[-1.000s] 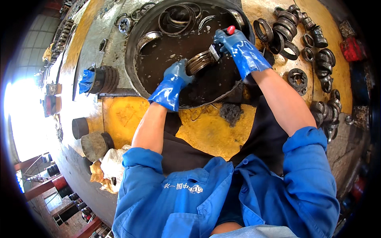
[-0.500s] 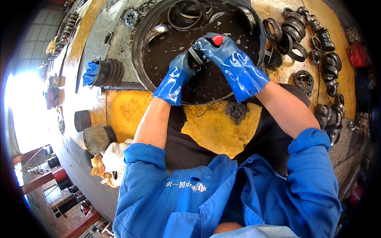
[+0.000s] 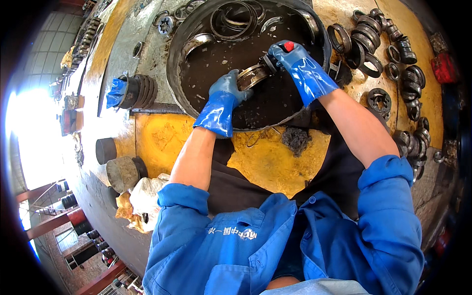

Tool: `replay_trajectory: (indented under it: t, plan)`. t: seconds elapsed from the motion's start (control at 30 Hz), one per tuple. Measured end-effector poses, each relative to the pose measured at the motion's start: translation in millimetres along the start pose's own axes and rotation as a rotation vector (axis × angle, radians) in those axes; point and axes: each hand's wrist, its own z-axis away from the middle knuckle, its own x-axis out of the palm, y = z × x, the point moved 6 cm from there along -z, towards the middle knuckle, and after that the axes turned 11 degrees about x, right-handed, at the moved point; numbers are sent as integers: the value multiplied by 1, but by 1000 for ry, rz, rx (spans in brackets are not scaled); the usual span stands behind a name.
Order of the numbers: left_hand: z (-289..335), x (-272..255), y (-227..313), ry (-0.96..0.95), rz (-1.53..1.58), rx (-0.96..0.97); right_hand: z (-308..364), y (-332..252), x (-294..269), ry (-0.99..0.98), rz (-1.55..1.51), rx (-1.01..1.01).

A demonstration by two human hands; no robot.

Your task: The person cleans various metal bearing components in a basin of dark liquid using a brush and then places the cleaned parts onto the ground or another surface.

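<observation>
Both my hands wear blue rubber gloves and work over a wide round tub (image 3: 173, 78) of dark liquid. My left hand (image 3: 227, 89) is closed on the left side of a metal ring (image 3: 253, 77), which shines wet and lies tilted above the liquid. At the ring's right end, my right hand (image 3: 291, 58) grips a red-ended tool (image 3: 288, 46). A dark part by its fingers meets the ring's edge; the glove hides most of the tool, so its kind does not show. Thin metal hoops (image 3: 233, 19) and a curved ring (image 3: 197, 42) lie in the tub's far part.
Right of the tub stand several metal rings (image 3: 340, 38) and a notched ring (image 3: 379, 101). At left are stacked dark rings (image 3: 140, 91) with blue plastic inside. Dark matted fibre (image 3: 296, 140) lies on the yellow board (image 3: 268, 164) before me. White plastic bags (image 3: 146, 199) sit lower left.
My hands have drawn apart. The right one has moved to the right with the red-ended tool, and the ring between them now shows more fully.
</observation>
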Motion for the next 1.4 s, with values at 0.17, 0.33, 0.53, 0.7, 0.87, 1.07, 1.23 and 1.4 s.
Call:
replay_trajectory:
  t: [0.17, 0.33, 0.53, 0.7, 0.87, 1.07, 1.23, 1.4]
  plan:
    - [-3, -3, -6, 23, 6, -35, -5, 20, 19, -63, 111, 30]
    - [-8, 1, -29, -6, 61, -88, 53, -35, 29, -122, 50, -315]
    - [-26, 56, -127, 88, 871, -232, 140, -84, 70, -263, 146, -949]
    - [-29, 26, -25, 101, 215, 19, 108, -50, 34, -134, 387, -964]
    - [-15, -5, -13, 100, 198, -86, 72, -46, 28, -93, 215, -856]
    - [-18, 8, -18, 81, 257, -142, 26, -11, 26, -115, 404, -540]
    - [-24, 28, -20, 181, 374, -47, 99, -48, 38, 15, 523, -983]
    - [-27, 72, -156, 264, 1106, -365, 146, -92, 77, -192, 396, -1129]
